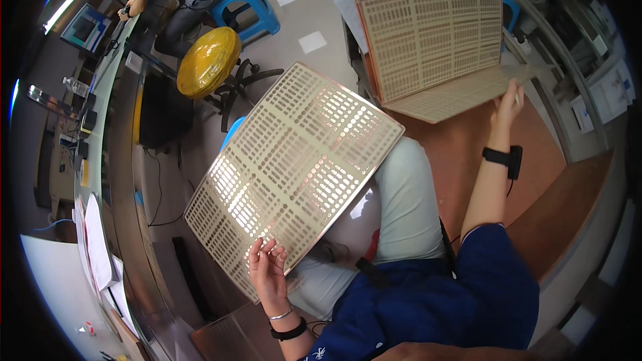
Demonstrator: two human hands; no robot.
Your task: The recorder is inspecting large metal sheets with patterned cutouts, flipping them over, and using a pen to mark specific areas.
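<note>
A large circuit board panel (284, 160), with rows of shiny metal pads, lies slanted in front of me by my knees. My left hand (269, 271) is over its near edge, palm up, fingers loosely curled and apart; I see nothing gripped in it. At the right, my right hand (508, 107) pinches the edge of a second, similar panel (461, 90), which is tilted low. Behind that one, another patterned panel (431, 37) leans upright, its lower part hidden by the held panel.
An orange-brown board surface (468, 154) lies below the right panels, with a metal rail (575, 73) beyond. A yellow-covered stool (208, 61) and a blue stool (247, 7) stand ahead. Along the left runs a bench (100, 120); another person's arm (138, 1) is at its far end.
</note>
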